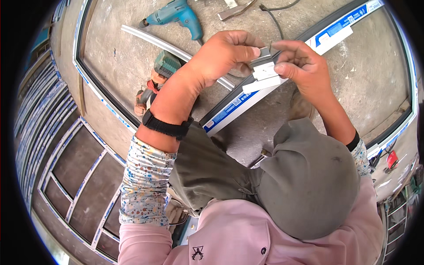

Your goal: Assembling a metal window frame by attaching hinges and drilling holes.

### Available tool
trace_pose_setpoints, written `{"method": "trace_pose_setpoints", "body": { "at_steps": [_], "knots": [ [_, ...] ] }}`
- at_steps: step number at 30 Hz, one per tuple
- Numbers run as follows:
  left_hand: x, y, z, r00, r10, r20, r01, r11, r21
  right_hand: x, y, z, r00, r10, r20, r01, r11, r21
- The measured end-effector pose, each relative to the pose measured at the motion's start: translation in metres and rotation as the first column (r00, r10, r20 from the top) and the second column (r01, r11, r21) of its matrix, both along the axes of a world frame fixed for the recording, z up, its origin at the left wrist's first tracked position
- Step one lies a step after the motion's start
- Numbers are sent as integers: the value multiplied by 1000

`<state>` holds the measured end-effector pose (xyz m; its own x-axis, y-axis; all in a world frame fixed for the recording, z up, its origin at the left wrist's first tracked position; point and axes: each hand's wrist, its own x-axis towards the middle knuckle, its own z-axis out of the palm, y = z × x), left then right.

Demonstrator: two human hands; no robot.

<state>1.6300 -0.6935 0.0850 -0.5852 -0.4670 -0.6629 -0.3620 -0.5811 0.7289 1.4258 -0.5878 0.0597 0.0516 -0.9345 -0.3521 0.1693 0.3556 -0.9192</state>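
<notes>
- The left hand (223, 53) and right hand (302, 62) meet over a small white and grey metal fitting (264, 70); the fingers of both hands are pinched narrow on it, the left thumb pressing its top
- The fitting is held in the air just above a long window frame bar with blue-printed white film (234, 106) that lies slantwise on the concrete floor (366, 75)
- A teal power drill (176, 15) lies on the floor beyond the left hand; a second tool, green and orange (161, 70), sits near the left wrist
</notes>
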Motion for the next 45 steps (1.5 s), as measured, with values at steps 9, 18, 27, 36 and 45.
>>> {"method": "trace_pose_setpoints", "body": {
  "at_steps": [9,18,27,36,45],
  "knots": [
    [56,16,-4,998,43,51,-57,949,311,51,-30,8,841,310,-444,-498,764,-410],
    [229,-24,56,926,156,344,-55,957,-285,79,-21,-3,830,321,-456,-431,888,-161],
    [496,123,-75,369,588,720,-379,803,-461,69,-8,0,772,405,-489,-401,908,119],
    [399,198,-157,318,138,938,119,976,-184,61,8,16,500,539,-678,-451,830,328],
    [409,214,-159,425,309,851,9,938,-346,54,39,24,395,578,-714,-393,809,437]
  ]
}}
